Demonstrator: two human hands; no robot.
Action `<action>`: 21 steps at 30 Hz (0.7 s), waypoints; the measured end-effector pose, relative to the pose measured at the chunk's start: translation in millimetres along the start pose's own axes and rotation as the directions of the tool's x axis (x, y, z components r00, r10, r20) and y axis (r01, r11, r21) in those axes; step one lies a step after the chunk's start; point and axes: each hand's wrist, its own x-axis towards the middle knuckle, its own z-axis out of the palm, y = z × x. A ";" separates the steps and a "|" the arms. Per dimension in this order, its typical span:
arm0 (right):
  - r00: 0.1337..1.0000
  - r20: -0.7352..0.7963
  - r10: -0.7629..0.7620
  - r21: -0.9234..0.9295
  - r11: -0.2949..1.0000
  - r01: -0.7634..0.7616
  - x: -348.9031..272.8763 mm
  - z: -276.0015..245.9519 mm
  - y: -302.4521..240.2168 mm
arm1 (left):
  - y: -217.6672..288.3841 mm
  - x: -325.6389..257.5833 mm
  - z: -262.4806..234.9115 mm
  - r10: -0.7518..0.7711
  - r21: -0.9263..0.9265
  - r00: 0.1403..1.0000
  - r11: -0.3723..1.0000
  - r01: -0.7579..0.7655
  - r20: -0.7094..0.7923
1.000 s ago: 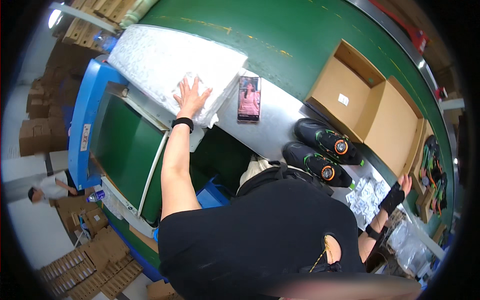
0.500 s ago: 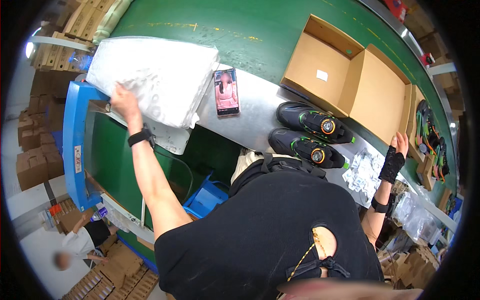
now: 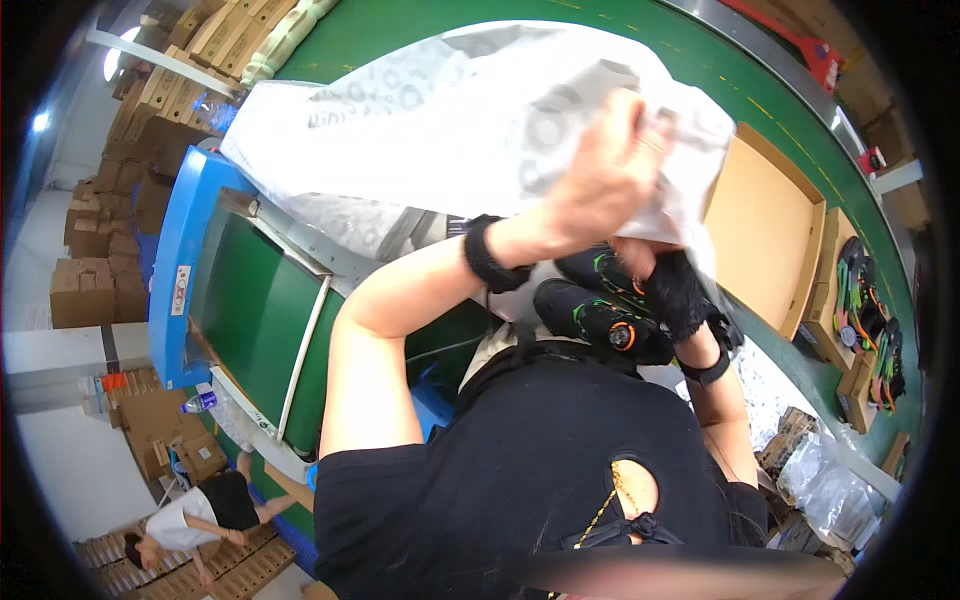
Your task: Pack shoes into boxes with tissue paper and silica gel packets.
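Observation:
A large white sheet of thin wrapping paper (image 3: 470, 110) with grey printed marks is lifted above the bench, reaching from the paper stack on the left to the cardboard box. My left hand (image 3: 605, 180) grips this sheet near its right end. My right hand (image 3: 637, 258), in a black fingerless wrist cover, is just below the paper's lower edge and over the shoes; its fingers are partly hidden and blurred. Two black shoes (image 3: 610, 318) with green trim and round orange-ringed dials lie side by side in front of me. The open cardboard box (image 3: 765, 230) is partly covered by the paper.
More shoes (image 3: 862, 300) rest in a box at the right on the green conveyor belt (image 3: 400, 40). A blue machine frame (image 3: 175, 280) stands at the left. Clear plastic bags (image 3: 825, 485) lie lower right. Another person (image 3: 190, 520) is at the far lower left among cartons.
My left hand has moved right from the paper stack, drawing a sheet across the bench over the phone and part of the box. My right hand has come inward from the box's side to the shoes.

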 end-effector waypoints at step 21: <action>-0.047 -0.785 0.618 0.619 0.785 -0.006 -128.8 -347.9 186.8 | -250.9 28.5 -76.4 -0.391 0.850 0.920 0.472 0.234 -0.036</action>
